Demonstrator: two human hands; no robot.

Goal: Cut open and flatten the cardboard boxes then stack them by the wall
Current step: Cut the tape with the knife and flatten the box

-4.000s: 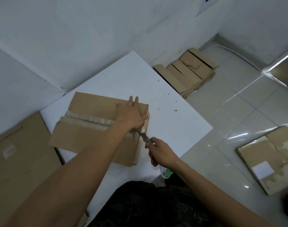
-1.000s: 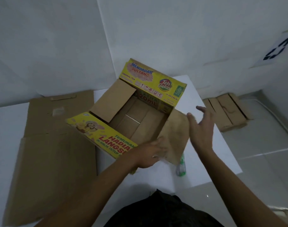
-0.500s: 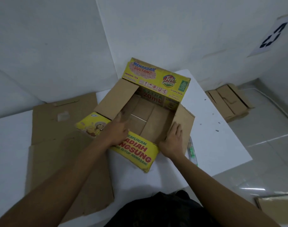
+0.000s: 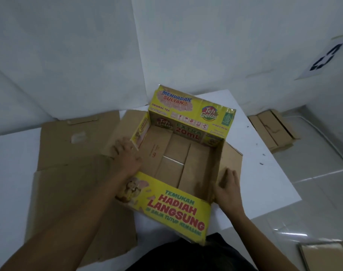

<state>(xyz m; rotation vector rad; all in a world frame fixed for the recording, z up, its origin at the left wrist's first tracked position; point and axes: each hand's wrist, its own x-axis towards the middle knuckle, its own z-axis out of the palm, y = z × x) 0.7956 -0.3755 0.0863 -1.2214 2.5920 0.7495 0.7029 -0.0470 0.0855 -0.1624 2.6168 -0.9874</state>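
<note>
While the open box [image 4: 194, 165] sits between them, we record the left hand [image 4: 127, 156] and right hand [image 4: 228, 187] spread flat on its side flaps.

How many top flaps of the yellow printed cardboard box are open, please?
4: far printed flap upright; near printed flap folded outward; brown left flap under the left hand; brown right flap under the right hand.

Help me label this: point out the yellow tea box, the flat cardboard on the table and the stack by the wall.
yellow tea box [image 4: 188, 108]: head view, upright far flap.
flat cardboard on the table [image 4: 69, 196]: head view, nearer sheet's middle.
stack by the wall [image 4: 274, 132]: head view, top.
</note>
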